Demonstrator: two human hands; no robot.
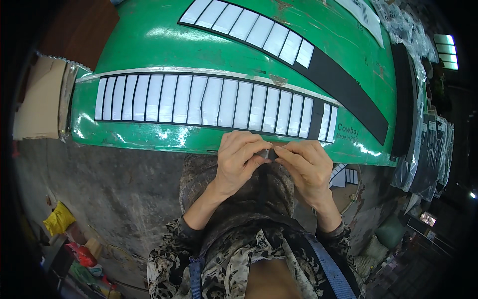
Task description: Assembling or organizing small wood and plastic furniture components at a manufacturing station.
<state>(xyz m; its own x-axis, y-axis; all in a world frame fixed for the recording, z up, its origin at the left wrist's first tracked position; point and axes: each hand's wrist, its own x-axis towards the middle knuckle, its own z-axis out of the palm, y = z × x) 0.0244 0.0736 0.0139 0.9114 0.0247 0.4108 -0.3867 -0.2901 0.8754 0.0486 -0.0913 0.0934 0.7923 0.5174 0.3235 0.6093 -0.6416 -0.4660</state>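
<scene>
My left hand (240, 160) and my right hand (307, 167) meet just off the near edge of the green table (149, 138). Both are closed in a pinch on a small dark piece (272, 154) with a pale edge; the fingers hide most of it. Just beyond my hands lies a long black strip (316, 119) covered with a row of white rectangles (211, 102). Toward its right end, one black section shows between the white ones. Farther back, a second black strip (348, 89) lies slanted, white rectangles (259, 31) on its left part and bare black on its right.
A brown board (79, 30) and a cardboard box (37, 99) stand at the left. Clear plastic-wrapped dark pieces (428, 154) hang along the right edge. Below the table at right, more white pieces (343, 177) lie on a round surface. A yellow bag (59, 218) sits on the floor.
</scene>
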